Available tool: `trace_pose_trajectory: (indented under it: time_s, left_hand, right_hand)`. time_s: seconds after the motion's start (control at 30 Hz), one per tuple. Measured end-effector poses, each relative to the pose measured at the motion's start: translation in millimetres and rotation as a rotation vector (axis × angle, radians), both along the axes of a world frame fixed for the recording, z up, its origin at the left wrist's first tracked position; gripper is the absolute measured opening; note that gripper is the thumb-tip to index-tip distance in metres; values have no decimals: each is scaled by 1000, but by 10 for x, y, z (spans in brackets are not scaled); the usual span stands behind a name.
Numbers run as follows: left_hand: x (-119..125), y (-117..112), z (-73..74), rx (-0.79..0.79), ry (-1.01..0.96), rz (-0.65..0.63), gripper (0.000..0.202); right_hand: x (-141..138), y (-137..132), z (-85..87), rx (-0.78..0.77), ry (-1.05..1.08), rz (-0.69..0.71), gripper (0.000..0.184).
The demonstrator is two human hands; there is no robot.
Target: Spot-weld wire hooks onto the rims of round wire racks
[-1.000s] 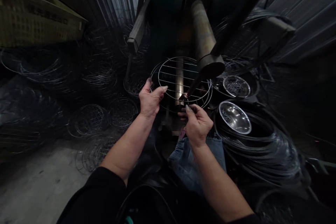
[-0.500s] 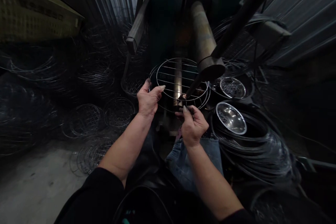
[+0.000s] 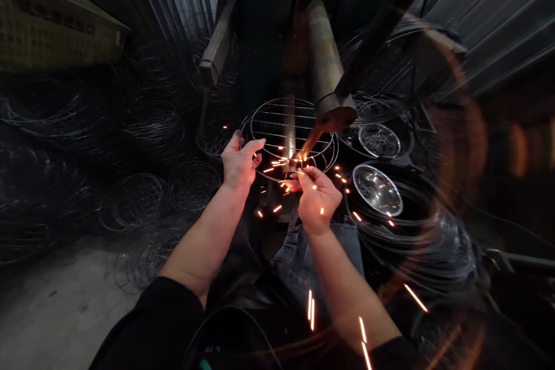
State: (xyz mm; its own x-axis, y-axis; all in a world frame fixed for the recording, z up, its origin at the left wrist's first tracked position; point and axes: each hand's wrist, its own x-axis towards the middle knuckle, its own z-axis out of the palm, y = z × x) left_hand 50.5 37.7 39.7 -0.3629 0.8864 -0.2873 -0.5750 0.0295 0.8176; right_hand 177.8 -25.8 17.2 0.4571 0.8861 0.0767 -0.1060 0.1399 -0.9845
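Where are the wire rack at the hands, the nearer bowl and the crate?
Wire rack (image 3: 289, 125), head view: a middle crossbar.
Nearer bowl (image 3: 378, 189), head view: its inside.
Crate (image 3: 56, 29), head view: its side.

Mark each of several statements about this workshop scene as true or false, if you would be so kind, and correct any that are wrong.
1. Bright orange sparks scatter around the bare right hand. True.
2. The bare left hand is holding the shiny round metal bowl. False: it is at the left edge of the round silver wire rack.
3. The bowl lies to the right of the right hand. True.
4. The yellowish perforated crate is at the lower right of the view. False: it is at the upper left.
5. Thick gloves cover both hands. False: both are bare.
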Motion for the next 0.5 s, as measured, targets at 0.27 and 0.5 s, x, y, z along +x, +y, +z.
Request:
trace_pose_trajectory:
  time_s: [0.27, 0.5]
  left_hand:
    - [-332, 550, -47, -25, 163, -165, 75]
    - [-385, 186, -7, -116, 179, -95, 78]
  right_hand:
    - [591, -433, -68, -148, -19, 112, 39]
    - [547, -495, -81, -178, 85, 253, 38]
